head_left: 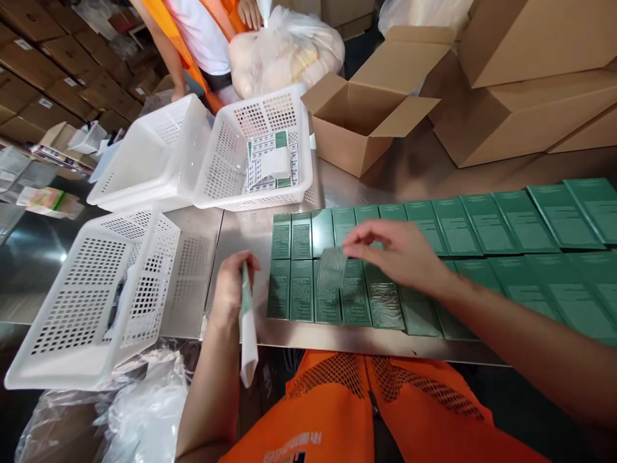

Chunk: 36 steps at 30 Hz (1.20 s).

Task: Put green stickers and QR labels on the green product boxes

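Note:
Two long rows of green boxes (328, 305) stand side by side on the metal table, printed faces up. My right hand (395, 254) is over the rows, thumb and finger pinched on a small see-through sticker (331, 273). The sticker hangs in front of boxes near the left end; I cannot tell whether it touches them. Left of the rows, my left hand (234, 286) grips a folded sheet (248, 337), green near the fingers and white lower down, seen nearly edge-on. One box (385, 302) in the front row shows a wrinkled, shiny patch.
A white basket (212, 167) holds printed sheets behind the boxes. Another basket (72, 302) stands at left, near a white bin (144, 154). An open carton (347, 135) sits behind the rows. Across the table, a person in an orange vest (187, 38) stands beside a filled plastic bag (289, 54).

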Each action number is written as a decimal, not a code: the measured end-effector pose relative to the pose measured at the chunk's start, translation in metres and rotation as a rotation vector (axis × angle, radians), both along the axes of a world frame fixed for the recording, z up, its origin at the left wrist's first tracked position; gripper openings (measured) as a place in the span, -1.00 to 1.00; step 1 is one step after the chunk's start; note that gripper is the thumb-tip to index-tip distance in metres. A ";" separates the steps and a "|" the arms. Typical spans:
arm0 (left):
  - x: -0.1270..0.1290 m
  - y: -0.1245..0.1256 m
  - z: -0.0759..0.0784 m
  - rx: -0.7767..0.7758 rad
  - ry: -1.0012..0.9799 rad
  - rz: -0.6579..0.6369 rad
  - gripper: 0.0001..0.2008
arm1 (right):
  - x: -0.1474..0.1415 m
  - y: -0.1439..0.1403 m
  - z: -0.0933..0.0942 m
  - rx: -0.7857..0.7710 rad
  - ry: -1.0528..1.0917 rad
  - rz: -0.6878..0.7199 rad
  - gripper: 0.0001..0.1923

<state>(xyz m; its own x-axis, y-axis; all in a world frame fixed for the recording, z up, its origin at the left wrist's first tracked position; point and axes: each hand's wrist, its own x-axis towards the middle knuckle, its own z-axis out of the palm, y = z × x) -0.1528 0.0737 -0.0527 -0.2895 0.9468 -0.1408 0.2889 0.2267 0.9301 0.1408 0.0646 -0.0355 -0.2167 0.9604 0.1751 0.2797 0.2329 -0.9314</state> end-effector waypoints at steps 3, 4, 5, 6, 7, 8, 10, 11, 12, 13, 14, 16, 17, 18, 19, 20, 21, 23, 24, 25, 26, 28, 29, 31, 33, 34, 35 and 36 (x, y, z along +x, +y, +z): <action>0.031 0.002 -0.003 -0.103 0.076 -0.238 -0.63 | -0.001 0.048 -0.017 -0.238 0.020 -0.081 -0.86; 0.040 0.004 -0.005 -0.129 0.128 -0.327 -0.60 | -0.003 0.059 -0.022 -0.292 0.034 -0.074 -0.85; 0.048 0.006 -0.008 -0.154 0.182 -0.412 -0.58 | -0.006 0.068 -0.028 -0.335 0.042 -0.063 -0.85; 0.055 0.009 -0.012 -0.177 0.229 -0.479 -0.56 | -0.009 0.074 -0.032 -0.367 0.041 -0.051 -0.85; 0.060 0.012 -0.016 -0.194 0.263 -0.522 -0.57 | -0.011 0.079 -0.036 -0.387 0.032 -0.039 -0.84; 0.063 0.015 -0.019 -0.203 0.289 -0.546 -0.59 | -0.014 0.082 -0.039 -0.393 0.015 -0.026 -0.84; 0.069 0.019 -0.025 -0.203 0.337 -0.553 -0.66 | -0.017 0.086 -0.045 -0.352 -0.048 -0.006 -0.83; 0.071 0.021 -0.026 -0.199 0.361 -0.547 -0.69 | -0.018 0.087 -0.048 -0.310 -0.095 -0.008 -0.84; 0.073 0.022 -0.027 -0.198 0.389 -0.542 -0.71 | -0.019 0.088 -0.051 -0.260 -0.151 -0.022 -0.86; 0.075 0.024 -0.027 -0.199 0.418 -0.536 -0.72 | -0.020 0.090 -0.054 -0.209 -0.211 -0.047 -0.88; 0.077 0.024 -0.027 -0.204 0.446 -0.531 -0.73 | -0.020 0.091 -0.057 -0.165 -0.267 -0.075 -0.90; 0.082 0.026 -0.025 -0.224 0.496 -0.527 -0.72 | -0.021 0.093 -0.063 -0.116 -0.347 -0.118 -0.92; 0.084 0.027 -0.024 -0.235 0.519 -0.526 -0.72 | -0.021 0.094 -0.065 -0.108 -0.369 -0.124 -0.92; 0.085 0.028 -0.024 -0.245 0.541 -0.527 -0.71 | -0.021 0.094 -0.066 -0.108 -0.383 -0.121 -0.92; 0.087 0.028 -0.023 -0.254 0.560 -0.529 -0.71 | -0.021 0.095 -0.067 -0.111 -0.390 -0.114 -0.92; 0.087 0.029 -0.023 -0.263 0.576 -0.532 -0.71 | -0.021 0.095 -0.068 -0.115 -0.395 -0.108 -0.92; 0.088 0.030 -0.024 -0.271 0.589 -0.536 -0.72 | -0.021 0.095 -0.068 -0.116 -0.399 -0.105 -0.92; 0.088 0.031 -0.024 -0.288 0.608 -0.546 -0.72 | -0.021 0.095 -0.068 -0.111 -0.401 -0.105 -0.92; 0.088 0.031 -0.024 -0.297 0.615 -0.551 -0.72 | -0.022 0.095 -0.068 -0.108 -0.400 -0.105 -0.92; 0.088 0.032 -0.025 -0.304 0.621 -0.557 -0.72 | -0.022 0.095 -0.068 -0.110 -0.399 -0.105 -0.92; 0.088 0.032 -0.024 -0.310 0.627 -0.564 -0.72 | -0.022 0.095 -0.068 -0.113 -0.400 -0.106 -0.92; 0.089 0.033 -0.024 -0.321 0.639 -0.576 -0.71 | -0.023 0.094 -0.068 -0.115 -0.401 -0.107 -0.92; 0.090 0.035 -0.023 -0.325 0.645 -0.583 -0.71 | -0.023 0.094 -0.069 -0.109 -0.401 -0.107 -0.91; 0.091 0.037 -0.022 -0.326 0.658 -0.603 -0.71 | -0.023 0.092 -0.071 -0.082 -0.402 -0.105 -0.89; 0.092 0.040 -0.020 -0.317 0.669 -0.633 -0.69 | -0.024 0.091 -0.074 -0.053 -0.407 -0.138 -0.96; 0.091 0.042 -0.020 -0.310 0.672 -0.651 -0.67 | -0.025 0.091 -0.075 -0.050 -0.409 -0.170 -0.91; 0.091 0.042 -0.019 -0.305 0.674 -0.667 -0.65 | -0.026 0.091 -0.076 -0.054 -0.411 -0.204 -0.79; 0.090 0.042 -0.018 -0.301 0.675 -0.679 -0.63 | -0.027 0.092 -0.076 -0.061 -0.415 -0.234 -0.68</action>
<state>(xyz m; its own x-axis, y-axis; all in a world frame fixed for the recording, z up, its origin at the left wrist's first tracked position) -0.0629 0.1159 -0.0711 0.1911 0.8931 -0.4072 0.8904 0.0169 0.4548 0.1140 0.1568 -0.1116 -0.0329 0.9976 0.0614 0.6693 0.0676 -0.7399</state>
